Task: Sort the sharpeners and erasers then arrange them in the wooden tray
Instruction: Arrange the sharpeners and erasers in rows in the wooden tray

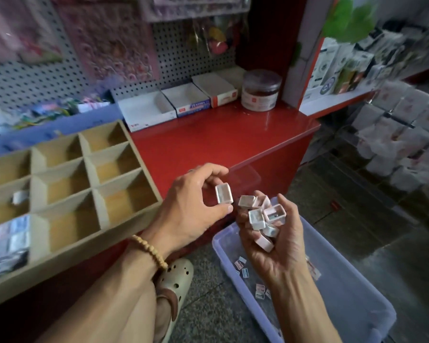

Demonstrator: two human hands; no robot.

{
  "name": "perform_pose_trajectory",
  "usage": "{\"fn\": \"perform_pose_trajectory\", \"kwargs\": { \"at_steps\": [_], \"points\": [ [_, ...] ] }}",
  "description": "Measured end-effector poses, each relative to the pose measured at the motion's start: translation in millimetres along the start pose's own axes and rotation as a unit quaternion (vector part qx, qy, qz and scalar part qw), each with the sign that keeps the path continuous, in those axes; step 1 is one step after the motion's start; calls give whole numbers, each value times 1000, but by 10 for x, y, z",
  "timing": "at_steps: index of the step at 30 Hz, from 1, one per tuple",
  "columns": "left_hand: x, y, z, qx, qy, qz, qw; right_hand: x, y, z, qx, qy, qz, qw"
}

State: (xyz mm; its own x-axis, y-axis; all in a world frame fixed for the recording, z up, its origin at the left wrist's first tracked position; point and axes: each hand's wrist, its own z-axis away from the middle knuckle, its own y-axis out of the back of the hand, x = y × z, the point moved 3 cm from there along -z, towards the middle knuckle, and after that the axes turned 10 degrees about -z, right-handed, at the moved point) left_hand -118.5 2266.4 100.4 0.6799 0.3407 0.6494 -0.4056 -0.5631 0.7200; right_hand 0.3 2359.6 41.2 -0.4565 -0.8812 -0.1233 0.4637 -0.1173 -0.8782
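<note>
Stationery shop corner, pegboard wall (183,53) behind, hung with blurred packets. Below it a glossy red counter (221,142), carrying a row of open white cardboard boxes (146,111) and a clear plastic jar (260,90) against the back. Grey tiled floor (357,219) to the right, with blurred shelves of packaged goods beyond.

Wooden tray (144,184) on the left end of the counter, divided into square compartments, most showing bare bottoms. Packets of wrapped erasers (8,238) stacked in the near-left compartment; one small pale item (19,197) alone in the compartment behind that, too blurred to name.

Left hand (191,206) raised just past the tray's right corner, thumb and fingertips pinching a single pale pink sharpener (224,193), open side up. Beaded bracelet (150,251) on that wrist.

Right hand (275,241) palm up just beside it, fingers cupped round a heap of pink sharpeners (263,217), one showing its blade and screw. Single sharpener close to the heap, whether touching cannot be told.

Under the right hand, a translucent lilac plastic tub (352,300) on the floor, a few small wrapped erasers (242,266) scattered on its bottom. Beige trouser leg and cream perforated clog (176,280) beside the tub, low in the view.
</note>
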Motion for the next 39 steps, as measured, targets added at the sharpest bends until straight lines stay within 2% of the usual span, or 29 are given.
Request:
{"fn": "perform_pose_trajectory", "kwargs": {
  "at_steps": [9, 15, 19, 22, 26, 35, 39],
  "points": [
    [-534, 1234, 482, 83, 45, -56, 994, 1105, -766, 98, -50, -90, -19, 995],
    [-1213, 1978, 832, 135, 138, -105, 976, 1750, -1041, -21, -30, -127, 54, 990],
    [-1686, 2344, 944, 130, 203, -152, 959, 2093, -1107, -146, -18, -143, 96, 985],
    [-2008, 2442, 936, 91, 265, -216, 935, 2281, -1153, -189, -6, -139, 116, 984],
    [-2307, 2473, 840, 58, 286, -302, 908, 2456, -1165, -269, 2, -145, 128, 981],
    [-2566, 2316, 708, 26, 242, -426, 871, 2599, -1140, -362, 18, -145, 164, 976],
    [-2574, 2353, 709, 27, 240, -410, 880, 2614, -1152, -344, 19, -144, 169, 975]
  ]
}}
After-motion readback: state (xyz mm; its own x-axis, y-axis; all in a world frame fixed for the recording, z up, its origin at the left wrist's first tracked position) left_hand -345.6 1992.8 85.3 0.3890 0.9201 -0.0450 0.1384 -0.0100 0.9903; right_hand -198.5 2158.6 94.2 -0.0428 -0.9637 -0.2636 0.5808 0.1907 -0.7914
